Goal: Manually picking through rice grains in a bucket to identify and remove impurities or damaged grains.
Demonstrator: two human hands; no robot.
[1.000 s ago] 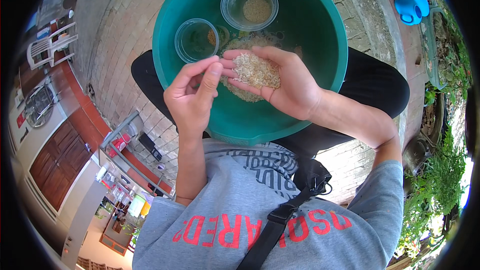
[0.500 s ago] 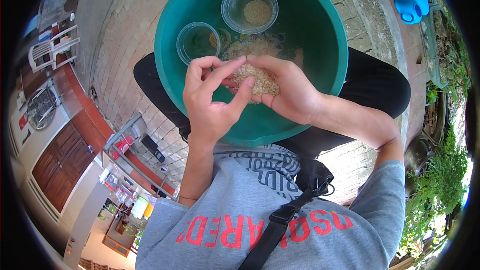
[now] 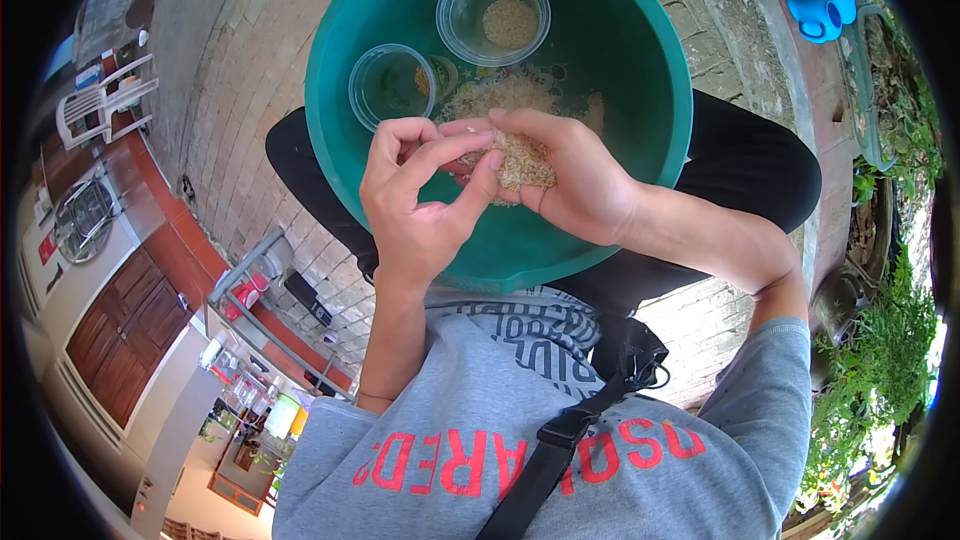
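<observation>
A heap of pale rice grains (image 3: 525, 162) lies in the cupped palm of my right hand (image 3: 592, 180), whose fingers curl up around it. Over the heap's left side, my left hand (image 3: 420, 202) brings its thumb and forefinger together in a pinch at the grains. What exactly sits between those fingertips is too small to make out. Both hands are above a green basin (image 3: 640, 70) resting at my lap. Inside it, more loose grains (image 3: 510, 92) are spread on the bottom beyond my hands.
In the basin stand a clear round tub (image 3: 493, 15) with pale grains and, left of it, another clear tub (image 3: 392, 87) with a few yellowish grains at its side. My dark-trousered knees flank the basin. A blue watering can (image 3: 822, 5) is at the far right, a white chair (image 3: 105, 100) far left.
My left thumb and forefinger have moved from apart to a pinch at the rice grains. The cupped right hand has barely moved. The basin and tubs sit slightly further left in view.
</observation>
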